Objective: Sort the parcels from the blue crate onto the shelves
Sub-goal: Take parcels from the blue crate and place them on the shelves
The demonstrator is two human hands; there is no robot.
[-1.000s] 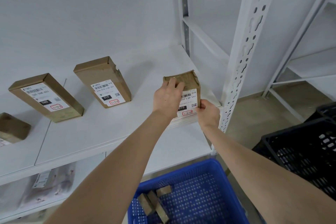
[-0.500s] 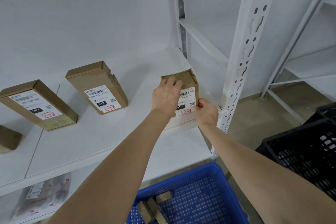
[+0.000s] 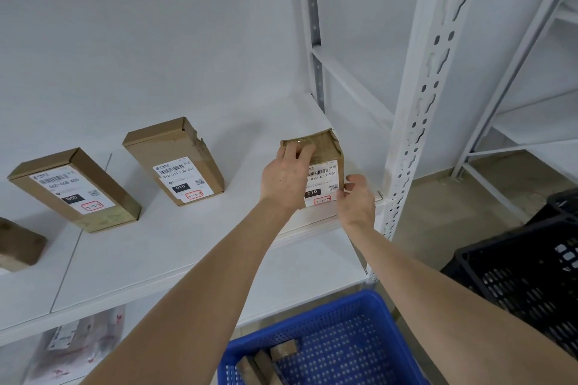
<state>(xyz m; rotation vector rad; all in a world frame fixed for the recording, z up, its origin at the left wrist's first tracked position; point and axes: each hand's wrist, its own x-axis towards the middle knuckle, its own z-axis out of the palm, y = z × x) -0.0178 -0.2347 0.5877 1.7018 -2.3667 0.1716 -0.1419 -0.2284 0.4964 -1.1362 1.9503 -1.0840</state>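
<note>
A brown cardboard parcel (image 3: 325, 150) with a white label marked 010 lies on the white shelf (image 3: 187, 244), at its right end near the upright post. My left hand (image 3: 286, 178) covers the parcel's left half, fingers curled over its far edge. My right hand (image 3: 356, 200) pinches its near right corner. Below, the blue crate (image 3: 300, 322) holds a few more brown parcels (image 3: 275, 356).
Three other brown parcels lie on the same shelf: one marked 010 (image 3: 178, 159), one marked 060 (image 3: 75, 187), one at the left edge (image 3: 18, 247). A bagged parcel (image 3: 75, 344) sits on the shelf below. A black crate (image 3: 525, 275) stands right; the perforated post (image 3: 422, 87) borders the shelf.
Both hands stay on the parcel at the shelf's right end; it has barely shifted. My view has tilted slightly, and my right fingers have spread a little at the corner.
</note>
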